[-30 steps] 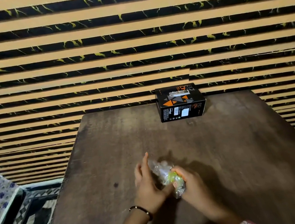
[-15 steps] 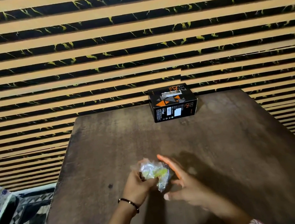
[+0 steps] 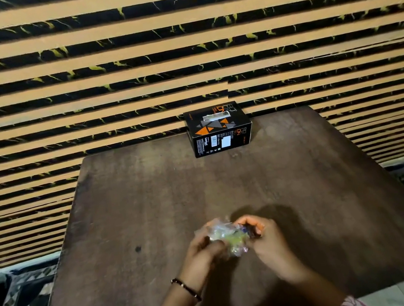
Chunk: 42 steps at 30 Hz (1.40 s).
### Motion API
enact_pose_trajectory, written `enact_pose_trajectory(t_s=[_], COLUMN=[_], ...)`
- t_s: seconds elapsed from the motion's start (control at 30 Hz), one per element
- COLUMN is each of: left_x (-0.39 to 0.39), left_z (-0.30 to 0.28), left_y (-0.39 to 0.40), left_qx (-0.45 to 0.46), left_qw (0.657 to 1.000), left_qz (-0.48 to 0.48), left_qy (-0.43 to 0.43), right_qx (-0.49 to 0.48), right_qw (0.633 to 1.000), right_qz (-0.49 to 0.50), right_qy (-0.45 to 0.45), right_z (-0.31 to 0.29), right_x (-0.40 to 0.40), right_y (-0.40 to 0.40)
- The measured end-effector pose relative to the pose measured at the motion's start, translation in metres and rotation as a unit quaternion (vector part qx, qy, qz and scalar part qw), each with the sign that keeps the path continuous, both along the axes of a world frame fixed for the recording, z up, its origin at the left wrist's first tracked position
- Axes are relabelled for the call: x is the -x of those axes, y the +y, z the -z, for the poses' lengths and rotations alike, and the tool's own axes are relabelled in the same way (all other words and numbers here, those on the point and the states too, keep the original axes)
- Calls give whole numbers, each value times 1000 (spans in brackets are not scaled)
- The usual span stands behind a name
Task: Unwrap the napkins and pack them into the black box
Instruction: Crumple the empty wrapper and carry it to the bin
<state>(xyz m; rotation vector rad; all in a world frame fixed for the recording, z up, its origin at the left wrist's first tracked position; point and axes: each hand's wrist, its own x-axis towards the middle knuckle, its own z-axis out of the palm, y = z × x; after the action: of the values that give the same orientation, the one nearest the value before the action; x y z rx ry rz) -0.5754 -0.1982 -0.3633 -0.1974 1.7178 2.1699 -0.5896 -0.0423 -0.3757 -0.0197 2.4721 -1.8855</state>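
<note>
My left hand (image 3: 203, 252) and right hand (image 3: 265, 239) both pinch the crinkly clear wrapper of the napkin packet (image 3: 227, 238), holding it just above the wooden table (image 3: 150, 201). I judge I'm on the unwrapping step: next I must pull the plastic apart. The black box (image 3: 219, 128) stands shut at the table's far edge, well apart from me.

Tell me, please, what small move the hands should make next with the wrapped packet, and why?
Probably pull the clear wrapper apart between the two hands. Both the left hand and the right hand have a grip on the napkin packet, which looks still wrapped in crinkled plastic, and it is held just above the table. The black box sits at the far edge, so packing comes later.
</note>
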Motion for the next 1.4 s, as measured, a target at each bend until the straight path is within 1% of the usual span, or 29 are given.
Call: enact_pose_trajectory(t_s=[0.03, 0.1, 0.2, 0.27, 0.33, 0.37, 0.43, 0.5, 0.57, 0.7, 0.83, 0.97, 1.03, 1.13, 1.23, 1.4], left_x=[-3, -8, -10, -10, -11, -11, -11, -12, -15, -37, -71, -96, -103, -118, -133, -140], left_z=[-1, -3, -3, -9, -14, -18, -20, -22, -22, -33, -44, -36, -36, -43, -48, -51], left_y=[3, 10, 28, 42, 54, 61, 71, 86, 105, 166, 242, 306, 330, 372, 406, 445], left_qx=[-17, -14, -21, -19, -15, -13, 8, 36, 42, 10, -20, 13, 6, 3, 43, 52], left_qw=[999, 998, 998, 998, 997, 996, 997, 996, 996, 995, 990, 984, 980, 964, 956, 938], left_qz=[3, 27, 22, -8, -39, -44, -39, -21, 8, 46, 76, 133, 153, 218, 249, 300], left_qy=[-34, -63, -58, -61, -70, -73, -71, -74, -81, -90, -113, -118, -127, -153, -151, -166], right_qx=[-13, -31, -54, -76, -78, -72, -66, -89, -118, -148, -126, -93, -80, -66, -72, -65], right_qw=[1000, 999, 998, 997, 997, 997, 992, 987, 987, 988, 989, 983, 981, 976, 971, 962], right_qz=[-7, -1, 16, 17, -8, -37, -105, -131, -110, -40, 53, 138, 158, 193, 212, 242], right_qy=[-2, -14, -13, -10, -3, 2, 2, 6, 13, 35, 63, 80, 80, 77, 83, 110], right_z=[-2, -4, -9, -15, -23, -28, -36, -38, -38, -42, -48, -51, -53, -57, -57, -49], right_x=[-2, -8, -20, -27, -35, -40, -46, -52, -59, -87, -131, -171, -187, -218, -239, -252], right_y=[4, 11, 25, 36, 47, 54, 65, 80, 98, 152, 219, 282, 306, 345, 378, 413])
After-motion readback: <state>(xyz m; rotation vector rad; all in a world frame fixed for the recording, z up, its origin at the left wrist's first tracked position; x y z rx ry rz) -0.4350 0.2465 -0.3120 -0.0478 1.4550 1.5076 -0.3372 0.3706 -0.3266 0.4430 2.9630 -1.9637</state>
